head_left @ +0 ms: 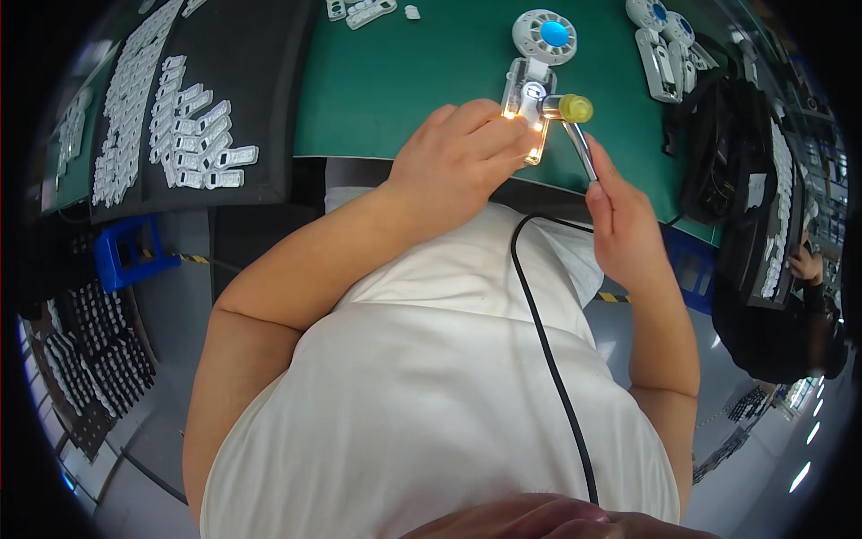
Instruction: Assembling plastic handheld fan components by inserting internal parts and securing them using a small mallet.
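A white device (536,67) like a small handheld fan lies on the green table, its round slotted head with a blue centre pointing away from me. Its lower part sits in a clear casing (514,87) with warm lights glowing along it. My left hand (462,148) is closed over the near end of that casing, fingertips partly hidden. In my right hand (621,211) is a small hammer (577,144) with a metal handle and a translucent yellow face. The hammer head is right beside the casing; whether they touch I cannot tell.
On the left, a black mat (242,99) carries rows of white casing parts (211,135). Similar fan-like devices (663,54) lie at the far right, near a black bag (718,153). A black cable (548,350) hangs over my shirt. Another person's hand (805,263) shows at the right.
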`<state>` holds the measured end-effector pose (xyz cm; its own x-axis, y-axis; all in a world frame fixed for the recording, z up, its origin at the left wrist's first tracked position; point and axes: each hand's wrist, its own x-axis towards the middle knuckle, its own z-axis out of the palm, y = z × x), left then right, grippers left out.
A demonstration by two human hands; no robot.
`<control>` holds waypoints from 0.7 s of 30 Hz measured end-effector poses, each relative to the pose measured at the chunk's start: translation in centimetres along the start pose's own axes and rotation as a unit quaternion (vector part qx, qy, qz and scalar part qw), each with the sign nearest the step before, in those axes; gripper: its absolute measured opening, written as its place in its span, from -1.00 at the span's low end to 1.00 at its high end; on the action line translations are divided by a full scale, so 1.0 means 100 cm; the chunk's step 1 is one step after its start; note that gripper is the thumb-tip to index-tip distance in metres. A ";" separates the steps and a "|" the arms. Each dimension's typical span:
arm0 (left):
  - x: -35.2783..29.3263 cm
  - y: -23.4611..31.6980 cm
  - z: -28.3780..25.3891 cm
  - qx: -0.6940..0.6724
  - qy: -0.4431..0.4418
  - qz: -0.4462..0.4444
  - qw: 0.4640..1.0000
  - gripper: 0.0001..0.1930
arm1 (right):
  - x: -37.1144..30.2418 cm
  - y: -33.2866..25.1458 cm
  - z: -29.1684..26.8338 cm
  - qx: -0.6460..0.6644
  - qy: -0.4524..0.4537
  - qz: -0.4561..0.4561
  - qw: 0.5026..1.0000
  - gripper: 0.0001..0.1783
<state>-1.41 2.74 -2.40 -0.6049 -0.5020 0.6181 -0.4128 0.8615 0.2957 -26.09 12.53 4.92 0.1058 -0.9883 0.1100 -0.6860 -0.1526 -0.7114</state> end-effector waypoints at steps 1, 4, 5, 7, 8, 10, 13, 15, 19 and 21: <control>0.001 -0.001 -0.001 -0.012 -0.007 0.000 1.000 -0.63 | 0.004 -0.003 -0.003 -0.072 -0.080 0.092 0.990 -0.42; 0.004 -0.004 -0.007 -0.036 -0.023 0.005 0.999 -0.57 | 0.001 0.008 -0.012 -0.031 -0.015 0.114 0.993 -0.42; 0.008 -0.004 -0.012 -0.051 -0.027 -0.013 0.998 -0.57 | -0.001 0.012 -0.014 -0.011 0.016 0.126 0.992 -0.42; 0.015 -0.003 -0.017 -0.076 -0.040 -0.050 0.995 -0.57 | 0.003 0.029 -0.012 0.004 0.044 0.141 0.989 -0.42; 0.017 -0.005 -0.017 -0.075 -0.043 -0.045 0.995 -0.57 | 0.006 0.039 -0.009 0.017 0.067 0.154 0.986 -0.42; 0.019 -0.011 -0.016 -0.075 -0.056 -0.052 0.994 -0.51 | 0.009 0.044 -0.007 0.035 0.092 0.171 0.980 -0.42; 0.018 -0.015 -0.015 -0.074 -0.068 -0.052 0.994 -0.46 | 0.013 0.042 -0.008 0.078 0.082 0.175 0.978 -0.42; 0.016 -0.014 -0.015 -0.073 -0.068 -0.055 0.993 -0.43 | 0.012 0.043 -0.010 0.092 0.083 0.178 0.976 -0.42; 0.014 -0.016 -0.012 -0.078 -0.071 -0.055 0.993 -0.39 | 0.012 0.044 -0.013 0.119 0.079 0.190 0.971 -0.42; 0.015 -0.016 -0.013 -0.077 -0.077 -0.054 0.993 -0.40 | 0.011 0.042 -0.014 0.132 0.078 0.208 0.966 -0.42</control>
<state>-0.80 0.66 -1.01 -0.6642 -0.5871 0.4627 -0.3791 0.7981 0.4684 -29.90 10.78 3.00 -0.2645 -0.9549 -0.1349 -0.4363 0.2433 -0.8663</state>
